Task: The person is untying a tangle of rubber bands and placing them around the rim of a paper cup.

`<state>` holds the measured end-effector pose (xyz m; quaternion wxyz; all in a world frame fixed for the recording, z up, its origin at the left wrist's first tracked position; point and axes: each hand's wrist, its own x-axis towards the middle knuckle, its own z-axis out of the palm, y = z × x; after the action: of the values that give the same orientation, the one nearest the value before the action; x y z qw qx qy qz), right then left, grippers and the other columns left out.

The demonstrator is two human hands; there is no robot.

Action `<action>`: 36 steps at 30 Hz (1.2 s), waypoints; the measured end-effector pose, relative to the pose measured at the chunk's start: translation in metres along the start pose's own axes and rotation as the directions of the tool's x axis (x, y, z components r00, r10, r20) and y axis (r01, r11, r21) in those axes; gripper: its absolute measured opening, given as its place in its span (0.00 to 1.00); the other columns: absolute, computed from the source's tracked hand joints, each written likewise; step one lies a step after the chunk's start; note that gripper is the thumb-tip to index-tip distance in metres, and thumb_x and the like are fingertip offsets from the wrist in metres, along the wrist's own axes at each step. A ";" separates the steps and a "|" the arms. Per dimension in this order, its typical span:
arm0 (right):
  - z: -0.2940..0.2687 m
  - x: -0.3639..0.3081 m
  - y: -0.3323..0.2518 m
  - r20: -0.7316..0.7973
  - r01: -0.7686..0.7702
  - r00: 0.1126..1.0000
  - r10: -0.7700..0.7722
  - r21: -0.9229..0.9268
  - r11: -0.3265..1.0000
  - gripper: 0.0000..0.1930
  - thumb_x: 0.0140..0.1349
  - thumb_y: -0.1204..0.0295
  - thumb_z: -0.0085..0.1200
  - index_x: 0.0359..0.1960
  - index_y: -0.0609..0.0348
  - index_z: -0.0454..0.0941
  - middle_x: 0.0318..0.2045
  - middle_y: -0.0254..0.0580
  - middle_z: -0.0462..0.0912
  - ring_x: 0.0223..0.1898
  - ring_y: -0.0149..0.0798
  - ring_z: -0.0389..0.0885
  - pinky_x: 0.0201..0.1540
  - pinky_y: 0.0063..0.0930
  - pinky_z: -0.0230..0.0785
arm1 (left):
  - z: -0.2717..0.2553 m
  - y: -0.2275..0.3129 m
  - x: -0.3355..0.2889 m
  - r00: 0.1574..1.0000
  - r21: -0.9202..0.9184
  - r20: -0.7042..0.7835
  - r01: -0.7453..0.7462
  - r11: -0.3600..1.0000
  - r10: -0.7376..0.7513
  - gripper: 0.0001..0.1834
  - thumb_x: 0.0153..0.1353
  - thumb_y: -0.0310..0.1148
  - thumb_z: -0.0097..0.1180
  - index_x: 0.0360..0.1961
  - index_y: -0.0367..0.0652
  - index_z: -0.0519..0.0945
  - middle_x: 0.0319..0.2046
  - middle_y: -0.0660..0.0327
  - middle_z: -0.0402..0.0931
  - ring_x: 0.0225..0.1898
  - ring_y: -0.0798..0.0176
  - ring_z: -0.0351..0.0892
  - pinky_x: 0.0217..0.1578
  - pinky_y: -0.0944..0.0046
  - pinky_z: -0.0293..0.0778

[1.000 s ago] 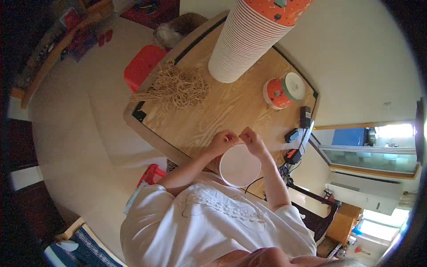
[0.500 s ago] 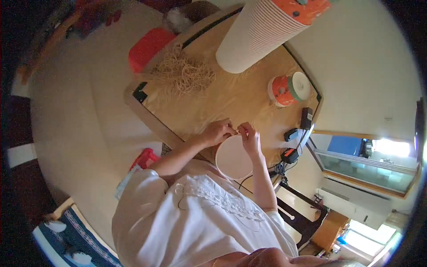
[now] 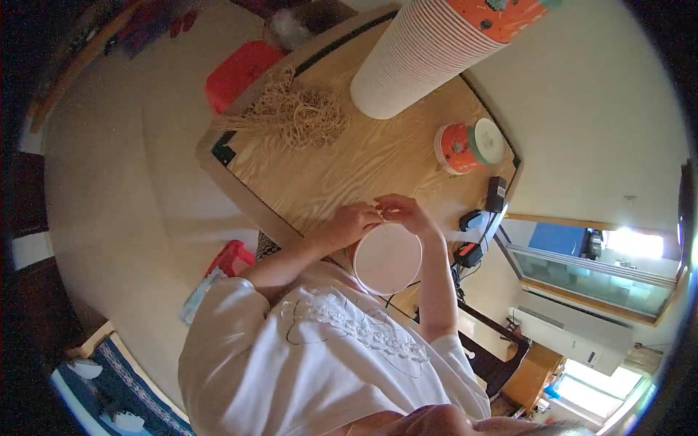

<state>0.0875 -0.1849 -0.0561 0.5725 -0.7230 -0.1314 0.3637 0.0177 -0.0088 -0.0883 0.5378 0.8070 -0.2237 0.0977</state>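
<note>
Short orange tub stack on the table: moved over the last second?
No. The short tub stack keeps its place on the table beside the black adapter; the camera shifted.

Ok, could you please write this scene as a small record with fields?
Left hand: at upper rim of a pale round-ended tub
Right hand: close beside left; anything pinched is too small to tell
Table: tangled tan strands, tall tub stack, orange-and-green tub
Right edge: black corded devices
</note>
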 end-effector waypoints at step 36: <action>0.085 -0.051 -0.020 -0.417 -0.064 0.716 -0.560 -0.838 0.542 0.06 0.46 0.74 0.55 0.27 0.57 0.75 0.31 0.37 0.76 0.37 0.43 0.71 0.50 0.43 0.56 | 0.004 -0.006 -0.015 0.507 -0.745 0.624 0.615 -0.257 -0.595 0.08 0.50 0.31 0.55 0.29 0.39 0.78 0.24 0.61 0.77 0.24 0.67 0.75 0.26 0.68 0.71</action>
<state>-0.0014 -0.1472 -0.0252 0.2357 -0.9485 -0.1851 -0.1025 0.0075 -0.0065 -0.1010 0.8733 0.2710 0.1995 -0.3522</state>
